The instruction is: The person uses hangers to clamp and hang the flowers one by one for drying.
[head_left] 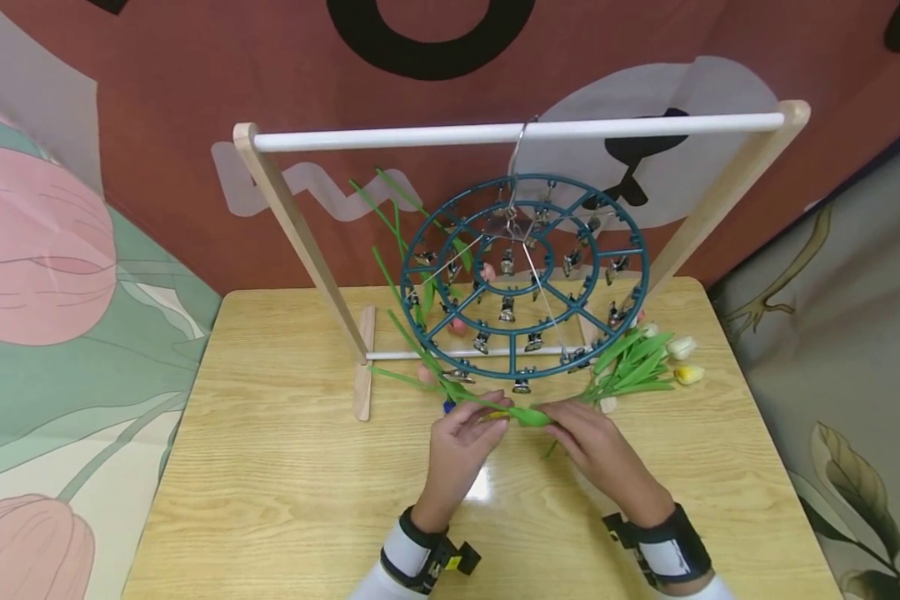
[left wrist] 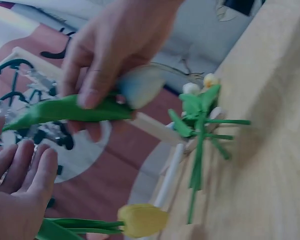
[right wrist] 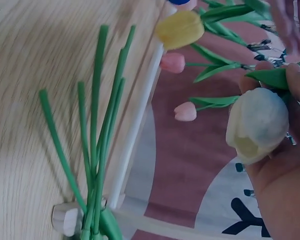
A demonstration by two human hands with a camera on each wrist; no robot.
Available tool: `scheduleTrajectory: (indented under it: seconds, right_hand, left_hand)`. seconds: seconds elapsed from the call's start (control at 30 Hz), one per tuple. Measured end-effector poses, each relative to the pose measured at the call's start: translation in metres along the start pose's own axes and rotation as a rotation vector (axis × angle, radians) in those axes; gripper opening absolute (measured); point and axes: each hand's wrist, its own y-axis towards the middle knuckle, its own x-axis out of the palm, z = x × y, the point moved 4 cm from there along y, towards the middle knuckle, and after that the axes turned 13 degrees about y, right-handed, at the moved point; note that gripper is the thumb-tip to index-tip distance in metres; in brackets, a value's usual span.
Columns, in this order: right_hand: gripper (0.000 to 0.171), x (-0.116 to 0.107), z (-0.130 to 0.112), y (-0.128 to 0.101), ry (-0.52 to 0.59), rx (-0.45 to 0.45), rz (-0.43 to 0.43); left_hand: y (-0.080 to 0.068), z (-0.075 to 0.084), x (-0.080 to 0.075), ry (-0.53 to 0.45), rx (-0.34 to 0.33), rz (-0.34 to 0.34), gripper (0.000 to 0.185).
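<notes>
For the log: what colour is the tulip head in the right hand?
Creamy white tulip head, clearest in the right wrist view.

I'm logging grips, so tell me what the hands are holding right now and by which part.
The right hand pinches a white artificial tulip at its leaf and stem just behind the bloom. The left hand holds nothing.

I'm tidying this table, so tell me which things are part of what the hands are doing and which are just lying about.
In use:
white artificial tulip with green stem, in the right hand
left hand, at that stem
round teal plastic clip hanger

Lying about:
loose bunch of artificial tulips on the wooden table
</notes>
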Motion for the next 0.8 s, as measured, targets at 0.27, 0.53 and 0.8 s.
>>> scheduleTrajectory:
  seconds: [0.27, 0.53, 0.8]
  right_hand:
    - [0.038, 0.003, -0.005, 0.003, 0.068, 0.012, -0.02]
    - [0.04, 0.002, -0.009, 0.008, 0.032, 0.032, -0.049]
    - [0.053, -0.012, -0.016, 0.024, 0.005, 0.066, 0.044]
  left_hand:
    - [0.001, -0.01, 0.014, -0.032, 0.033, -0.078, 0.029]
    - [0.002, -0.007, 0.013, 0.069, 0.047, 0.001, 0.018]
    - [0.002, -0.007, 0.007, 0.119, 0.055, 0.058, 0.014]
